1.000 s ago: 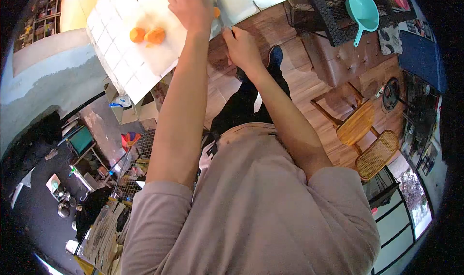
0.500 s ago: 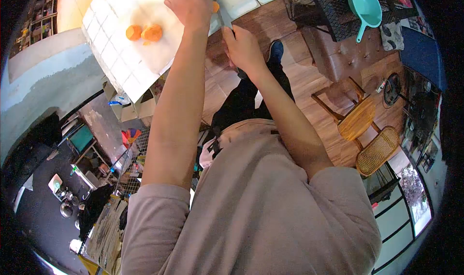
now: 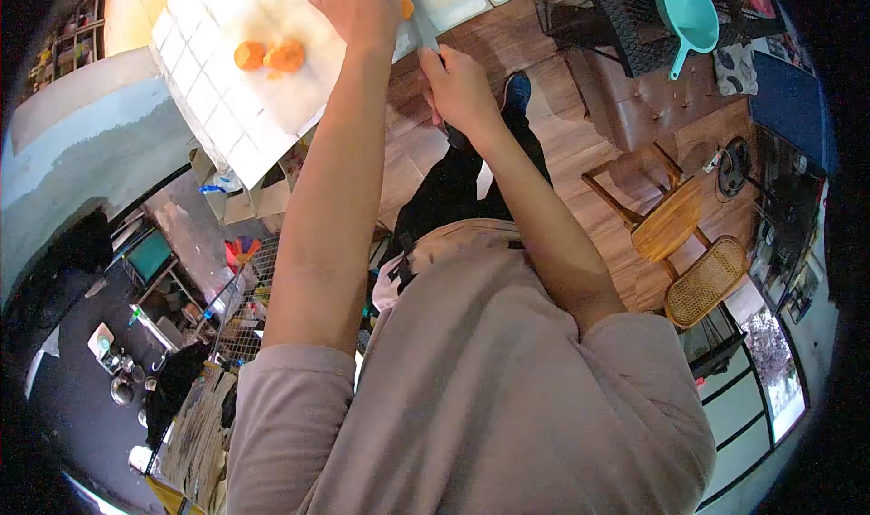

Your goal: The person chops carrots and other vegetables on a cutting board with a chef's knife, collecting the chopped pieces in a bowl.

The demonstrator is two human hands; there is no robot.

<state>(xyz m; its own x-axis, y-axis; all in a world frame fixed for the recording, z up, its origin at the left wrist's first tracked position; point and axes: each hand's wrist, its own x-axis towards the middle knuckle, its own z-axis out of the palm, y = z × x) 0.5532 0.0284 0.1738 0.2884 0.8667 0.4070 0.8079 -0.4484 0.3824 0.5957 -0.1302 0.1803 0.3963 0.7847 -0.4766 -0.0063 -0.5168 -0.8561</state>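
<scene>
My left hand (image 3: 355, 4) presses down on an orange piece of food (image 3: 407, 8) at the top edge of the view, on a white board (image 3: 299, 98) that lies on a white tiled counter (image 3: 204, 80). Most of that piece is hidden under my fingers. My right hand (image 3: 458, 85) is just right of it and grips a knife (image 3: 422, 28), whose blade points up toward the orange piece. Two more orange pieces (image 3: 269, 56) lie side by side on the board, left of my left hand.
A teal scoop with a handle (image 3: 686, 15) rests on a dark wire rack at the top right. On the wooden floor to the right are a wooden chair (image 3: 669, 227) and a wicker seat (image 3: 709, 284). Boxes and clutter sit under the counter at the left.
My right hand has shifted slightly up and the knife blade now shows beside the orange piece. My left hand stays on the food. The two loose pieces have not moved.
</scene>
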